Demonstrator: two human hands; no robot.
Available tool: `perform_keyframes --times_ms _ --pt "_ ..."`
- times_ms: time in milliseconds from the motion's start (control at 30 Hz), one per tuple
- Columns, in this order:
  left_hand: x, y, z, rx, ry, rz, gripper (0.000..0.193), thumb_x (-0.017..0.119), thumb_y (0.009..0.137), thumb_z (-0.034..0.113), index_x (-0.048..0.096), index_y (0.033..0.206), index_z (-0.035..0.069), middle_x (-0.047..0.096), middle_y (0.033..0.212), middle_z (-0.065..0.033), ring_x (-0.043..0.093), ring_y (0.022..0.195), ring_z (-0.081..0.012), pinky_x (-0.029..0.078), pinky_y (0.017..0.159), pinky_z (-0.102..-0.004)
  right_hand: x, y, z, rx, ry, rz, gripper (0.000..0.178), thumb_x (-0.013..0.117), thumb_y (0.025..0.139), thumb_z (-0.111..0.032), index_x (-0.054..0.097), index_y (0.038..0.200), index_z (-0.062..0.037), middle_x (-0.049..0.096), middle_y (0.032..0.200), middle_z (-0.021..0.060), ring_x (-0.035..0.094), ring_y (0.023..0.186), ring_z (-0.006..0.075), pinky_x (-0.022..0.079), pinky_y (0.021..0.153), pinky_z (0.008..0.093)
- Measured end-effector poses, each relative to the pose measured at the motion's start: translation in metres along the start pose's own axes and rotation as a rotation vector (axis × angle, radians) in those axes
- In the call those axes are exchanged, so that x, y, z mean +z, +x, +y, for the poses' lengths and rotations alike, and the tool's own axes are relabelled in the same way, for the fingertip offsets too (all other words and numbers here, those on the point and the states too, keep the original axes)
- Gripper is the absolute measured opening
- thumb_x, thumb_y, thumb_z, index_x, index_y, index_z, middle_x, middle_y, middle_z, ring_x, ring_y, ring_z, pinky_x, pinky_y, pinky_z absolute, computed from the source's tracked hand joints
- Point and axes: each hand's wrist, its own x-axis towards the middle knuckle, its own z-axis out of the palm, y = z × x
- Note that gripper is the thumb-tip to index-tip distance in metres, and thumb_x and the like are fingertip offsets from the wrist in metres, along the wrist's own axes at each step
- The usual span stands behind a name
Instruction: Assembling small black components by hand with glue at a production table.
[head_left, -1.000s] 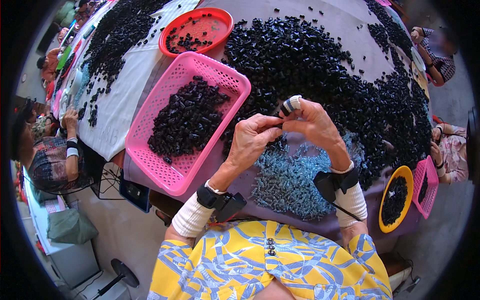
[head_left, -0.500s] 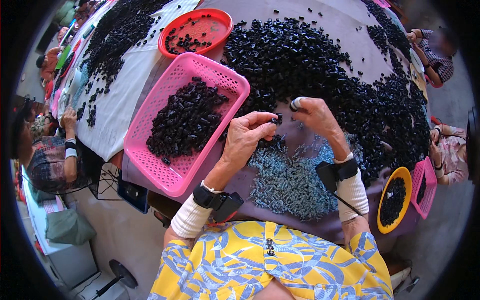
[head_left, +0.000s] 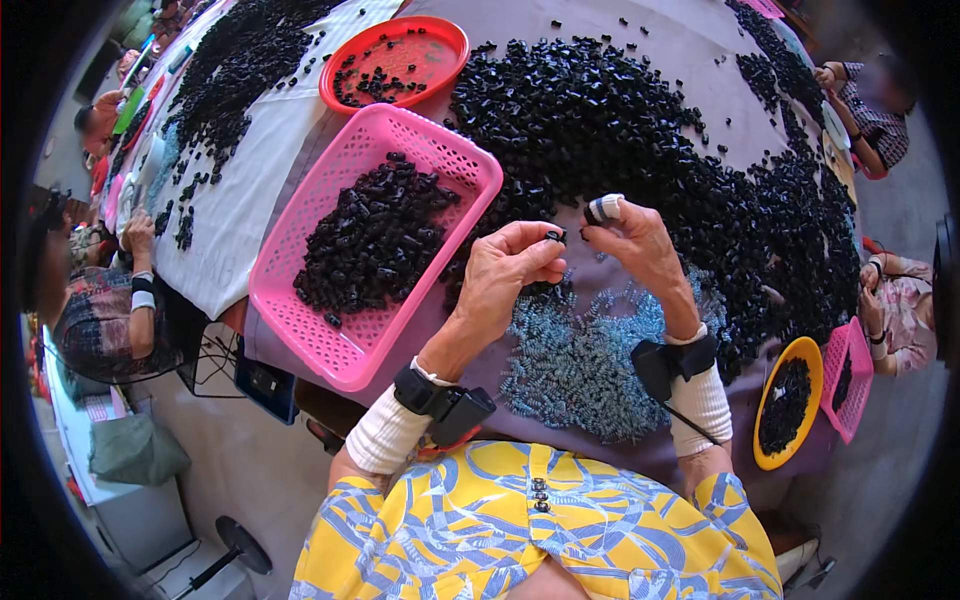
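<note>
My left hand (head_left: 505,268) pinches a small black plastic part (head_left: 554,237) between thumb and forefinger. Close by on the right, my right hand (head_left: 640,243) has its thumb and forefinger pressed together, with white-and-dark tape round a finger. Whatever its fingertips hold is too small to make out. The two hands are apart, above the cloth-covered table. Beneath them and nearer me lies a spread of small bluish metal springs (head_left: 575,370). Beyond them a large heap of black plastic parts (head_left: 580,110) reaches far to the right.
A pink basket (head_left: 270,275), partly filled with black parts, stands left of my hands. Behind it is a red tray (head_left: 435,65) with loose pieces. A yellow bowl (head_left: 812,350) and another pink basket (head_left: 855,400) sit at the right edge. Other people work at both sides.
My left hand has moved slightly right with the black part. My right hand has turned a little, its fingertips staying near the left hand.
</note>
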Motion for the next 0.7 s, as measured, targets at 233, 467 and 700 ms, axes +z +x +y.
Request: perform_keyframes --times_ms 233,467,700 --pt "0.012 0.005 -0.009 -0.024 -0.112 -0.001 0.019 0.059 0.088 0.008 0.058 0.105 0.0 0.065 0.091 -0.0097 0.064 0.078 -0.0164 0.055 0.073 -0.0301 0.017 -0.01 -0.022 0.002 0.533 0.132 0.014 0.065 0.081 -0.007 0.065 0.094 -0.0015 0.065 0.078 0.0034 0.059 0.069 0.0081 0.048 0.061 0.0246" --pt "0.014 0.003 -0.009 0.098 -0.121 0.005 0.02 0.06 0.087 0.007 0.057 0.105 -0.001 0.064 0.091 -0.0101 0.065 0.077 -0.0166 0.055 0.073 -0.0294 0.019 -0.01 -0.028 -0.112 0.169 0.145 0.015 0.061 0.081 -0.006 0.063 0.094 0.0014 0.066 0.082 0.0126 0.064 0.072 0.0182 0.049 0.063 0.028" --pt "0.013 0.0 -0.003 0.17 0.053 0.035 0.018 0.061 0.086 0.007 0.06 0.102 -0.002 0.065 0.088 -0.008 0.064 0.075 -0.013 0.054 0.07 -0.0264 0.007 -0.007 -0.041 -0.176 -0.195 0.027 0.012 0.059 0.081 -0.01 0.059 0.081 0.0018 0.058 0.074 0.0174 0.057 0.067 0.032 0.045 0.06 0.0369"
